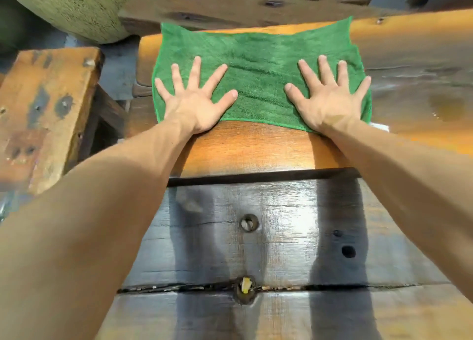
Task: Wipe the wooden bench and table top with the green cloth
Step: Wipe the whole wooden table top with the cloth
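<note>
Spread flat in the upper middle of the frame on the orange-brown wooden plank (pixel 256 147), the green cloth (pixel 258 76) lies pinned under the left hand (pixel 197 101) and right hand (pixel 330 96), fingers splayed open, gripping nothing, likely to press a broad wiping swath.

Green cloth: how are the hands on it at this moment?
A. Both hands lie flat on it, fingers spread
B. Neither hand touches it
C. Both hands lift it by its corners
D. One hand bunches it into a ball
A: the left hand and right hand press palm-down with fingers splayed on the green cloth, which lies spread flat on the orange-brown wooden surface.
</note>
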`<state>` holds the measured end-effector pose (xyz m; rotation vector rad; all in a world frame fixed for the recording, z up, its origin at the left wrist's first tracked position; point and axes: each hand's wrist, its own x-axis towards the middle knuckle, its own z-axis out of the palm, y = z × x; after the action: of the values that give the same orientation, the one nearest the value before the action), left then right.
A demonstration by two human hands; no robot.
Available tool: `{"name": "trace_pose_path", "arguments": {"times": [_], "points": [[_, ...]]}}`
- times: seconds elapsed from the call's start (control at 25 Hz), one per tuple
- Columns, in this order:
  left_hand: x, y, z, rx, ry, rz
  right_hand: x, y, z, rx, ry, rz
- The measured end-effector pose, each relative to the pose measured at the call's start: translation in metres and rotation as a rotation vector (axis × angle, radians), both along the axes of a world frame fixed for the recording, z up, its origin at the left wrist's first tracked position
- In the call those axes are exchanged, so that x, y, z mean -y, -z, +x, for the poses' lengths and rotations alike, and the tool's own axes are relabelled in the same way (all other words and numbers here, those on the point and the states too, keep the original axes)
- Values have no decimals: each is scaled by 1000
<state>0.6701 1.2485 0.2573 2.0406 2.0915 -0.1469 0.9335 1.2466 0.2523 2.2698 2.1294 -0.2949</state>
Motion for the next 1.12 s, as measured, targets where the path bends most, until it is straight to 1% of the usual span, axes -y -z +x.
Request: {"name": "trace_pose_path", "arguments": {"times": [0.28, 0.52, 0.68, 0.84, 1.04, 1.12], "points": [[143, -9, -4, -47, -17, -73, 126, -8, -5, 5, -35, -59], [284, -12, -3, -8, -22, -99, 260, -15, -4, -18, -30, -123], [383, -22, 3, -40, -34, -228, 358, -20, 1, -25, -36, -184], [474, -29, 8, -8, -40, -251, 445, -27, 2, -18, -30, -221], [589, -39, 17, -6, -43, -357, 550, -36, 15, 9, -108, -332], [617, -36, 18, 1, -50, -344, 576, -35, 18, -23, -99, -368]]}}
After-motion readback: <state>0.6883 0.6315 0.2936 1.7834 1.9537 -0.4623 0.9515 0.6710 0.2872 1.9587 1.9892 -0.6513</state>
